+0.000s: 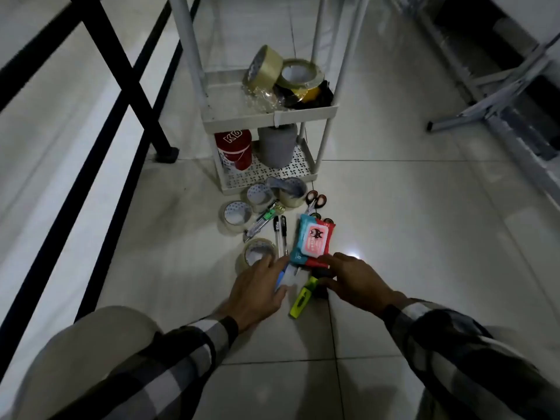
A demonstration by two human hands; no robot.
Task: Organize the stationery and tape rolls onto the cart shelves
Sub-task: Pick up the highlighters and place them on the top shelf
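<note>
A white cart [269,116] stands on the tiled floor. Its middle shelf holds two tape rolls [266,68] and a yellow-black roll [309,93]. On the floor in front lie several clear tape rolls [238,212], a cutter [260,221], two pens [280,234], scissors [315,201], a wipes pack [312,241] and a yellow highlighter [301,300]. My left hand [257,294] rests over a blue-and-white object [286,275] beside a tape roll [256,254]. My right hand [354,280] touches the wipes pack's near end, above a dark object.
The cart's bottom shelf holds a red can [235,148] and a grey cylinder [276,144]. A black railing [121,86] runs along the left. A grey metal frame [500,95] stands at the right. Open tiled floor lies right of the pile.
</note>
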